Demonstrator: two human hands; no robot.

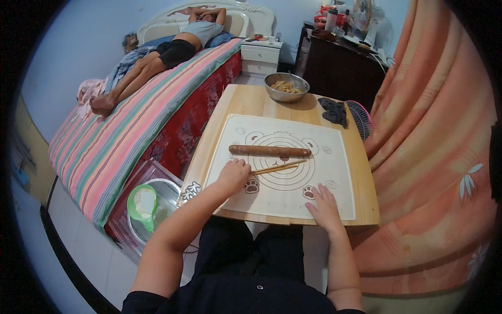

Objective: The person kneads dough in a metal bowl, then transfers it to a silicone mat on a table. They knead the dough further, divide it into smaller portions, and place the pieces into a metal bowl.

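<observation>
My left hand (234, 176) is closed around the near-left end of a pair of wooden chopsticks (280, 168), which lie low over a cream kneading mat (334, 157) printed with a bear's face and rings. Just beyond them a brown wooden rolling pin (269, 151) rests crosswise on the mat. My right hand (324, 205) is flat with fingers spread on the mat's near right part, beside a printed paw, and holds nothing. At the table's far edge a steel bowl (286, 95) contains a lumpy brownish mixture, with a utensil leaning in it.
The wooden table (212, 136) has a dark crumpled cloth (333, 111) at its far right. A pink fan (360, 119) and an orange curtain (429, 172) stand right. Left are a clear bin with a green scoop (142, 204) and a bed (151, 94) with a person lying on it.
</observation>
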